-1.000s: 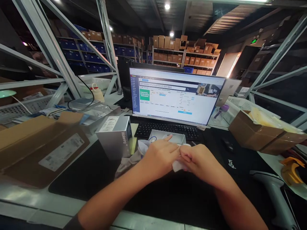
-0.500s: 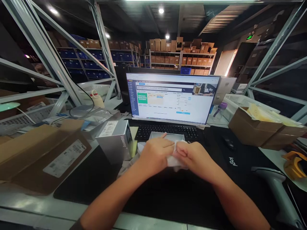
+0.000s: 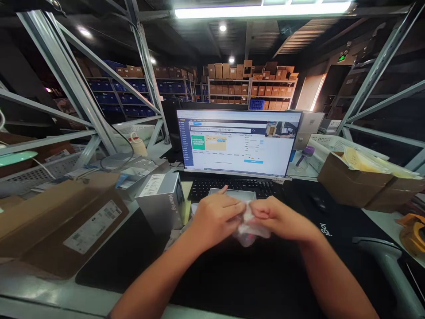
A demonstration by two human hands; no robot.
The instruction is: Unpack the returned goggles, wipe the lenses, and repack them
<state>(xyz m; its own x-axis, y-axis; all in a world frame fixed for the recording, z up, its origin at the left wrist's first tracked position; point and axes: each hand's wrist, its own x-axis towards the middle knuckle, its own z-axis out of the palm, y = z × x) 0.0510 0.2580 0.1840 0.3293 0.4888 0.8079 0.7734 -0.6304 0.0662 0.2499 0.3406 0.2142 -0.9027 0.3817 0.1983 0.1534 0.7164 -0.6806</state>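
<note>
Both my hands meet over the black desk mat, closed on a crumpled, whitish plastic bag (image 3: 249,228). My left hand (image 3: 215,217) grips the bag from the left, its thumb pointing up. On the other side my right hand (image 3: 277,218) pinches the bag with curled fingers. A small pinkish patch shows low in the bag; motion blur hides what it is. Just behind the hands is an open light-grey box (image 3: 239,193), partly covered by them. More crumpled wrapping lies under my left wrist.
A keyboard (image 3: 195,188) and a monitor (image 3: 229,155) stand behind the hands. To the left are a grey printed box (image 3: 159,206) and a large cardboard carton (image 3: 96,226). A mouse (image 3: 318,202), a barcode scanner (image 3: 381,257) and an open carton (image 3: 352,181) are at right.
The bag now hangs lower and spreads out more below my hands, with a pinkish patch showing. My right hand has moved slightly right. The camera view has tilted up a little.
</note>
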